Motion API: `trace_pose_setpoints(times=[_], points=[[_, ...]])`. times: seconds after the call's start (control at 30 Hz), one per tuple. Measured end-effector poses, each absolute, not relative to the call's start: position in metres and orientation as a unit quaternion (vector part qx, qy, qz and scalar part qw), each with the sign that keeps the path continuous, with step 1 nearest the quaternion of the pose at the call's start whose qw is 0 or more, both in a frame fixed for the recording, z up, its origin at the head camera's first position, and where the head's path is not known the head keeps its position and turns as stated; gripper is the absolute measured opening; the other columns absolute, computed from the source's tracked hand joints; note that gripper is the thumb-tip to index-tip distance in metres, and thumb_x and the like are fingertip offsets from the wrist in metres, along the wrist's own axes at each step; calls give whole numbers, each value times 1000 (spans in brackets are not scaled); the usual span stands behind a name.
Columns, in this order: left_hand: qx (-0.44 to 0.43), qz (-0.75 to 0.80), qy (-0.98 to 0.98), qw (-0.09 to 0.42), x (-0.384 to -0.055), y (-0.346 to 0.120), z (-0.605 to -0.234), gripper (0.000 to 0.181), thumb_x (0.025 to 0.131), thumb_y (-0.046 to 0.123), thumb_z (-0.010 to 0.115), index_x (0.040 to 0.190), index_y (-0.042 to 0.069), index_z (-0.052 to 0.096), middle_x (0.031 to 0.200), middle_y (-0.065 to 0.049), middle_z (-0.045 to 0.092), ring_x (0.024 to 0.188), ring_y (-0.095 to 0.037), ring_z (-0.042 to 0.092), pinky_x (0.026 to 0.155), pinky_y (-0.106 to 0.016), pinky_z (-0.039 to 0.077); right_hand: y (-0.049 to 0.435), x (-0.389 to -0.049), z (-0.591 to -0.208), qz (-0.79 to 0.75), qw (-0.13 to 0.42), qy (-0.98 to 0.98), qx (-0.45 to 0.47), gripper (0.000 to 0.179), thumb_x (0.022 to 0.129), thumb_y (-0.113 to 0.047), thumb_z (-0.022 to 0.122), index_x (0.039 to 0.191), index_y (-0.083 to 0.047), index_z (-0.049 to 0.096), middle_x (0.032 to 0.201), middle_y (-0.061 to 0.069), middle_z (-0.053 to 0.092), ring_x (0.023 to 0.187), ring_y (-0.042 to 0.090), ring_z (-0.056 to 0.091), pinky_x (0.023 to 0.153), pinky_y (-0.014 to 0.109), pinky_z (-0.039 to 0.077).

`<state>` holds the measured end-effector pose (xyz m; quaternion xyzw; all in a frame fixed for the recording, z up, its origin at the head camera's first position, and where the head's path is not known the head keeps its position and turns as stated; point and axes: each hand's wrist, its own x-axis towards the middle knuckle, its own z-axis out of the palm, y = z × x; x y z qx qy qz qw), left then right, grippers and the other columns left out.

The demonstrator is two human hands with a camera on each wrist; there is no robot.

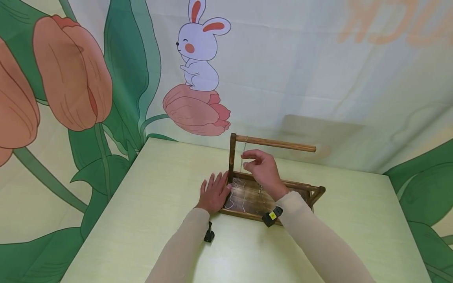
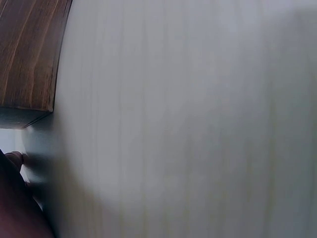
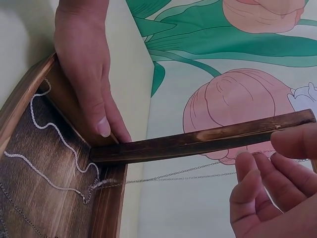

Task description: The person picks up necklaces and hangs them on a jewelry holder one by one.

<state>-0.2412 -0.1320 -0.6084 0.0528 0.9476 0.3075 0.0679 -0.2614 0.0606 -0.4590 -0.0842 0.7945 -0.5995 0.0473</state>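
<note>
A dark wooden jewellery stand (image 1: pixel 244 215) lies on the table, its tray facing up and an upright post carrying a horizontal bar (image 1: pixel 283 144). Thin necklace chain (image 3: pixel 173 173) hangs from the bar near the post. Beside it is my right hand (image 1: pixel 262 169), fingers bent, with a gap showing between thumb and fingertips; whether they touch the chain is unclear. My left hand (image 1: pixel 214 194) rests against the tray's left end, fingers extended. Inside the tray lie a silvery chain (image 3: pixel 54 126) and other fine chains. In the left wrist view, a wooden corner (image 2: pixel 29 59) shows.
A pale table (image 1: pixel 148 220) surrounds the stand. Behind it hangs a printed cloth (image 1: pixel 262 70) with tulips and a rabbit. At the tray's right end is a raised wooden piece (image 1: pixel 317 194). Small black devices (image 1: pixel 209 234) are worn on both wrists.
</note>
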Motion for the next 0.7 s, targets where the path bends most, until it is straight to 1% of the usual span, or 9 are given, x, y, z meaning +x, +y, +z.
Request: trace_pose_setpoints(times=[0.13, 0.23, 0.3, 0.43, 0.57, 0.7], points=[[56, 310, 947, 66, -240, -131, -608, 61, 112, 47, 32, 169, 28, 18, 176, -9, 22, 165, -37, 8, 130, -62, 2, 65, -258, -459, -579, 30, 812, -75, 27, 98, -8, 67, 124, -12, 74, 128, 10, 73, 101, 26, 71, 74, 30, 57], [56, 310, 947, 67, -239, -130, -607, 62, 112, 47, 32, 169, 29, 17, 176, -9, 21, 165, -37, 7, 131, -62, 2, 69, -253, -458, -558, 4, 827, -72, 26, 98, -10, 67, 123, -13, 74, 129, 8, 73, 104, 27, 70, 75, 33, 58], [56, 310, 947, 68, -239, -130, -606, 62, 112, 48, 31, 169, 29, 16, 176, -8, 20, 165, -36, 7, 131, -61, 2, 73, -250, -457, -550, -11, 832, -73, 26, 98, -9, 67, 123, -12, 74, 129, 8, 73, 104, 28, 70, 78, 35, 59], [60, 308, 947, 66, -239, -130, -607, 63, 112, 50, 30, 169, 29, 16, 176, -9, 20, 165, -36, 7, 131, -61, 2, 83, -245, -460, -547, -31, 833, -81, 25, 98, -6, 66, 122, -8, 74, 129, 13, 73, 105, 30, 70, 90, 41, 58], [61, 303, 949, 64, -239, -131, -608, 63, 112, 52, 28, 169, 30, 14, 176, -8, 20, 165, -36, 7, 131, -60, 2, 92, -242, -467, -538, -40, 837, -91, 24, 98, -4, 65, 121, -5, 74, 126, 15, 73, 105, 30, 70, 92, 40, 58], [62, 302, 949, 64, -240, -132, -609, 63, 111, 52, 26, 169, 30, 13, 176, -9, 20, 165, -36, 7, 131, -60, 2, 98, -234, -470, -533, -33, 839, -103, 25, 99, -4, 66, 122, -6, 74, 122, 14, 74, 106, 29, 71, 91, 36, 58]])
